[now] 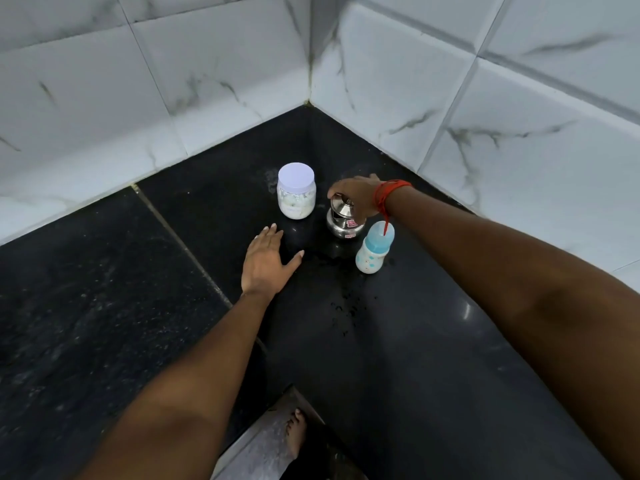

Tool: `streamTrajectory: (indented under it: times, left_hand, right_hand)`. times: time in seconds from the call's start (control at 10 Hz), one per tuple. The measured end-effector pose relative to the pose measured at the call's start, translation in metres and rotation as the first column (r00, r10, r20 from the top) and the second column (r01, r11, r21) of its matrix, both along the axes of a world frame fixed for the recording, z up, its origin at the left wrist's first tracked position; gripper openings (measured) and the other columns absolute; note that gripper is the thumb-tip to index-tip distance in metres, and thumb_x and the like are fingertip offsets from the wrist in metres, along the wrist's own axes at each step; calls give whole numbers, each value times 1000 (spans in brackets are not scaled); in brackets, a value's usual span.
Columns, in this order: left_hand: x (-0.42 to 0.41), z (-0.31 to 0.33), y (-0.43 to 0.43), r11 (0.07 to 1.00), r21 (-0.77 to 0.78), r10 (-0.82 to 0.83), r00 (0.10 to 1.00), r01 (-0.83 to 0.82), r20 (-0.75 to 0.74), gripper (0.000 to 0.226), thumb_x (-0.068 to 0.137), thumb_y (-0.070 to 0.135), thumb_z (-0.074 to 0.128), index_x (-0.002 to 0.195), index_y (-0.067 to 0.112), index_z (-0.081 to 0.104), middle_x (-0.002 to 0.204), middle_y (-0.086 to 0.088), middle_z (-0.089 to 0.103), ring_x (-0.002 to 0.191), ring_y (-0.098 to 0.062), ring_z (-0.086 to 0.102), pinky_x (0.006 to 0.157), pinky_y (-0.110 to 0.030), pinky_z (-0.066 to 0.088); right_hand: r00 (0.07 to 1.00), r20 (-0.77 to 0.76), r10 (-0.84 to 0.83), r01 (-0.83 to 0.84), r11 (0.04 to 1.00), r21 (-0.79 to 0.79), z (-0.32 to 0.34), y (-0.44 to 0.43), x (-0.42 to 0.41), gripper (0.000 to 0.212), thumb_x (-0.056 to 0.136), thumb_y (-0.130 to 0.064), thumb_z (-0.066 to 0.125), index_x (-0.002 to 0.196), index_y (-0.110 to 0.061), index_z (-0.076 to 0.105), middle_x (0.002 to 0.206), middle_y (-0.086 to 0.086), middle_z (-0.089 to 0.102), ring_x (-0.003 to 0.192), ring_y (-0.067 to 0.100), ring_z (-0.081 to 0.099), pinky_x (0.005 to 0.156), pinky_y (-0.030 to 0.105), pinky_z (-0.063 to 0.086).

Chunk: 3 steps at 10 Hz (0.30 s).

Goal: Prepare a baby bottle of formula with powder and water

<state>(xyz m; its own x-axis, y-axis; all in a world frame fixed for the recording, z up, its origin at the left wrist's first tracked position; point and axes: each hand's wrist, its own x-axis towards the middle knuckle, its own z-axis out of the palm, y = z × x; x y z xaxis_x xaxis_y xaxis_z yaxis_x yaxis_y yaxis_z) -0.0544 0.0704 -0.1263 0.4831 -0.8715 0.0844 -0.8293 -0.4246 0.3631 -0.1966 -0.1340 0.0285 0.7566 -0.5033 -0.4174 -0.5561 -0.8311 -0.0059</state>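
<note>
Both forearms cut off by the lower and right picture edges. Top of the small round steel pot (343,223) covered by the right hand (356,197), grip on its lid knob not readable. Pink sticker (352,224) on the pot too small to read. Bare foot (296,433) (toes only) half hidden under the black stone counter (415,341).

Bottle (373,250) blue-white, maybe dotted; jar lid (296,176) lilac; counter (104,289) black.
</note>
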Motion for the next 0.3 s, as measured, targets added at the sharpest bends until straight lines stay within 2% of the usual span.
streamTrajectory:
  times: [0.1,0.2,0.3]
  left_hand:
    - [3,-4,-2,1000,0,-1,1000,1,-17,79,97,64,52,154,10,44,164,-8,36,155,-22,27,128,-38,19]
    - [3,2,2,999,-51,15,999,-16,-28,77,97,61,53,154,9,43,163,-9,39,154,-23,29,128,-41,22]
    - [2,16,-1,993,-104,59,998,-59,-7,78,100,62,46,156,9,38,165,-9,35,155,-24,26,128,-44,20]
  right_hand:
    - [999,-1,-52,52,998,23,0,-3,-3,83,81,-19,74,153,-26,33,154,4,41,141,32,40,116,52,30]
    - [991,73,-115,109,990,87,7,-4,-5,92,77,-34,76,155,-25,29,157,4,38,142,30,39,114,48,37]
    - [972,180,-149,148,989,18,14,-6,-11,82,83,-33,71,154,-22,31,156,7,39,141,30,40,114,47,38]
